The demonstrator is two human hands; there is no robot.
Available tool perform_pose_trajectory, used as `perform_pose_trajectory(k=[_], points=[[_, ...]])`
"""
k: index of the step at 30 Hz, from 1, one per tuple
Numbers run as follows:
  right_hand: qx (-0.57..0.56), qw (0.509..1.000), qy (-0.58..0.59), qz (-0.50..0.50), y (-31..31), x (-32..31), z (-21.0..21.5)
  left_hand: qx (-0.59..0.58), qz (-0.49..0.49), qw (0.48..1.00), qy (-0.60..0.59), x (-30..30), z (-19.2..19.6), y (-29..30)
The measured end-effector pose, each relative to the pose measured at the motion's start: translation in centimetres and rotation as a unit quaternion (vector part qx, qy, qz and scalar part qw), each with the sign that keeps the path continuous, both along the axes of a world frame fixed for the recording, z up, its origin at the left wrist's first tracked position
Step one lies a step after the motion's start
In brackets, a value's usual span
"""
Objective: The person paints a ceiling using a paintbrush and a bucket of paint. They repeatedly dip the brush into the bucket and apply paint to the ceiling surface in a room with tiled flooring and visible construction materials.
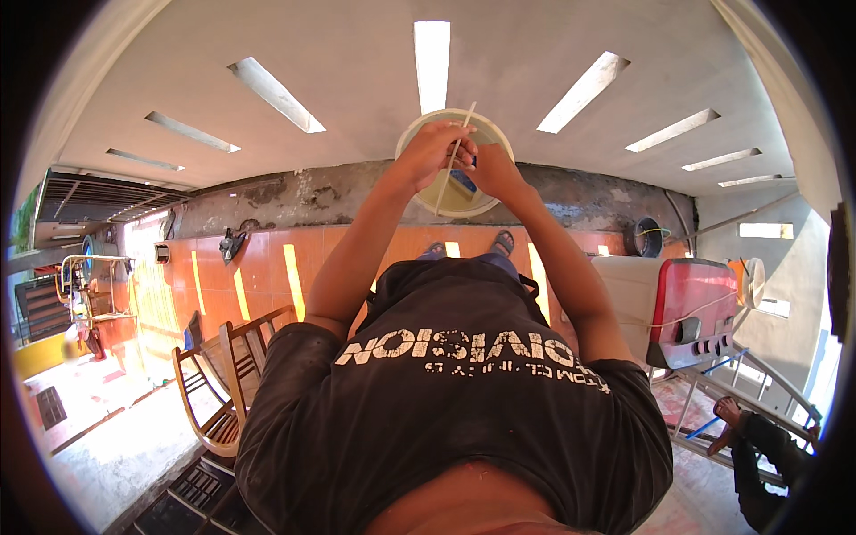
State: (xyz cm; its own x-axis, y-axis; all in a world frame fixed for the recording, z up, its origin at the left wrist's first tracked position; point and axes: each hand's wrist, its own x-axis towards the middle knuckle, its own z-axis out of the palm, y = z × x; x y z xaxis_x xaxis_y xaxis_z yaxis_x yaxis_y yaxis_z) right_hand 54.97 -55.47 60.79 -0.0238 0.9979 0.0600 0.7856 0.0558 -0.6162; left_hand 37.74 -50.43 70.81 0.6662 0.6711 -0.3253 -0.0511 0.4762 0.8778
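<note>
Random clutter around the orange tiles (263, 267)

So there's a wooden chair (234, 379) off to the left, a dark plastic bag (233, 246) on the floor, a red-and-cream appliance (694, 308) with black knobs over right, plus a black bucket (646, 239) near the slotted wall (499, 62).

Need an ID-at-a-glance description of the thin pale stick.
Find the grey wall with bright narrow slots, then the round pale-yellow plastic-looking tub below the central slot in the picture. Over that tub, at the left hand, is a thin, straight, pale stick. Unlike the wide round tub, it is long and narrow, its upper end showing past the tub.
</note>
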Motion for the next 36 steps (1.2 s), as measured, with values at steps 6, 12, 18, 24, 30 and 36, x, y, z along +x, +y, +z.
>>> perform_pose_trajectory(k=[6, 12, 18, 24, 30, 36], points=[[-0.016, 1.000, 0.001, -0.003, -0.6, 0.2, 2.5, -0.013, 0.012, 1.000, -0.008, 0.2, -0.2, 0.1], [-0.003, 0.990, 0.111, -0.086, -2.8, 1.6, 5.8, -0.017, 0.009, 1.000, 0.020, -0.2, -1.3, 0.5], [-0.076, 0.946, 0.269, -0.162, -4.6, 3.2, 3.2, -0.018, 0.024, 0.998, 0.053, -0.3, -3.0, 0.4], [-0.104, 0.892, 0.401, -0.183, -7.5, 5.6, -0.1, -0.019, 0.040, 0.995, 0.092, -1.0, -4.6, 1.3], [-0.132, 0.921, 0.317, -0.184, -8.3, 6.5, -1.2, -0.027, 0.048, 0.995, 0.087, -1.2, -5.5, 1.9], [-0.245, 0.911, 0.293, -0.153, -9.0, 7.8, -3.0, -0.033, 0.062, 0.993, 0.097, -1.1, -5.9, 2.4]])
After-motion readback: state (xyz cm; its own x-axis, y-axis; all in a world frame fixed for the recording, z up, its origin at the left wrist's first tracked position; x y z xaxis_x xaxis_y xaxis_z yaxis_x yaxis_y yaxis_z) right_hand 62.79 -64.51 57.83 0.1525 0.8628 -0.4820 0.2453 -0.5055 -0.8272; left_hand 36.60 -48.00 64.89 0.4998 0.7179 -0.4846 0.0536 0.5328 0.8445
